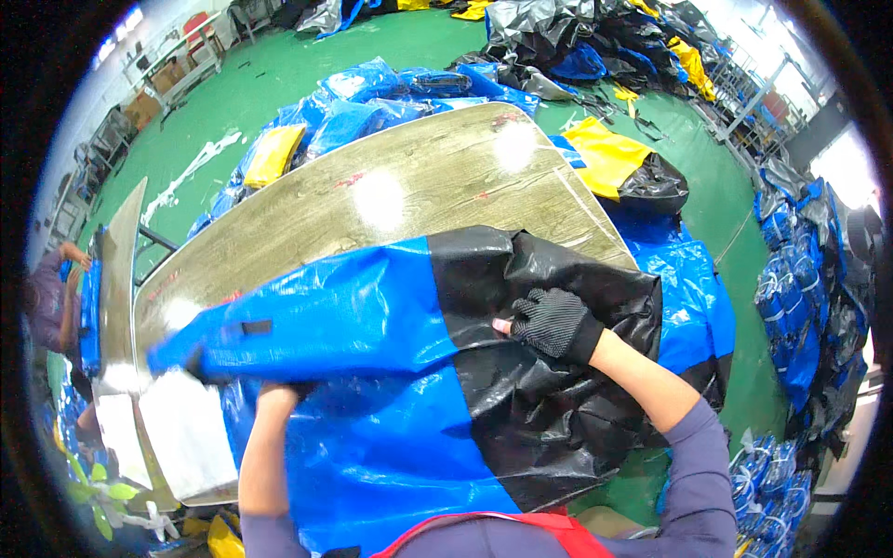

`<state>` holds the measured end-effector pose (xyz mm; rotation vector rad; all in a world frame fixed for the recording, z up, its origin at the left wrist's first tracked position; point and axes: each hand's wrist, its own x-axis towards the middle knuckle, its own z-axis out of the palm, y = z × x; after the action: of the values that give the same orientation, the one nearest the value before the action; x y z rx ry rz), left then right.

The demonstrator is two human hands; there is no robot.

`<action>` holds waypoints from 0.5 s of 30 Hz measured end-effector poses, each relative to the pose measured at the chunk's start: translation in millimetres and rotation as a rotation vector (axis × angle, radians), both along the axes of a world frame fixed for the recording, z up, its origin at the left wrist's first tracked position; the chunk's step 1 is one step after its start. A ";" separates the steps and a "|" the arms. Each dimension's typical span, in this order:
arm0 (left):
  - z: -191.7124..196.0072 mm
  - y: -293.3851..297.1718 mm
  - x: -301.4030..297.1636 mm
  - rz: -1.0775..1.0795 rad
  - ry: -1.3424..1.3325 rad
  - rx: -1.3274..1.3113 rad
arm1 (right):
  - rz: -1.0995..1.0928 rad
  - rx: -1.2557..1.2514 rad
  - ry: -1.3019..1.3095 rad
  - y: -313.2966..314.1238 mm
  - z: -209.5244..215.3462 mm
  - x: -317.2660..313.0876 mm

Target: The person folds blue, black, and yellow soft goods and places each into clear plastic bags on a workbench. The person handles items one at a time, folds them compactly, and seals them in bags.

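A large blue and black sheet-plastic bag [372,446] lies across the near side of the wood-grain table and hangs toward my body. Its far part is folded over into a long blue flap, with a small dark strip on it. My right hand [549,324], in a black dotted glove with the thumb tip bare, is closed on the creased black part. My left hand [296,389] reaches beneath the blue flap; only the wrist and a bit of dark glove show, and its fingers are hidden. The flap's left end is smeared by motion.
Beyond the wood-grain table [446,158] lie blue wrapped bundles [349,121] and a yellow and black bag [614,163]. Folded blue bundles [791,307] are stacked at the right. A heap of black and silver sheeting [577,42] lies behind. At far left, another person's hands [74,256] hold blue material.
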<state>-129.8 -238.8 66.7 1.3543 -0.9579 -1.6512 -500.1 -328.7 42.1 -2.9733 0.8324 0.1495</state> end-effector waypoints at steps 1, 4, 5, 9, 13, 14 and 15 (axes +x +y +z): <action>21.6 16.7 4.0 -0.390 -0.537 -0.103 | -0.048 0.042 0.003 -5.2 -3.4 5.9; 63.8 29.6 10.6 -0.377 -0.564 -0.628 | -0.024 0.204 0.202 -15.9 23.5 17.5; 63.8 24.2 15.8 0.109 -0.427 -0.449 | 0.041 0.279 0.270 -17.5 36.8 24.2; 29.7 12.8 32.5 -0.332 -2.015 -0.559 | -0.105 0.101 0.080 -24.1 62.2 32.1; -22.0 40.1 46.0 -0.569 -1.603 0.152 | -0.369 -0.043 0.043 -26.6 8.6 -5.3; -28.1 43.4 49.2 -0.627 -1.610 0.277 | -0.349 -0.050 0.185 -24.7 -5.6 -11.7; -31.6 43.7 51.0 -0.611 -1.585 -0.004 | -0.324 -0.111 0.116 -29.6 -16.0 -17.0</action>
<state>-78.8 -195.0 35.1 2.5111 -2.3777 -0.5714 -517.1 -358.3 26.1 -2.8976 1.3628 0.2703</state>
